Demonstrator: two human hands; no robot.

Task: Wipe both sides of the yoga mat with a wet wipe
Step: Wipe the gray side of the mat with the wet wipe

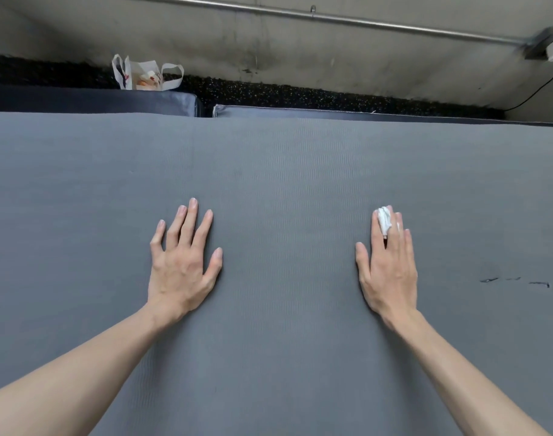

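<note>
Pinched between the straight fingers of the right hand, right of centre, a crumpled white wet wipe sits against the flat grey foam yoga mat that fills most of the frame. Left of centre, the left hand lies palm-down on the mat, fingers spread. A white plastic bag stands at upper left beside dark blue padded mats.
</note>
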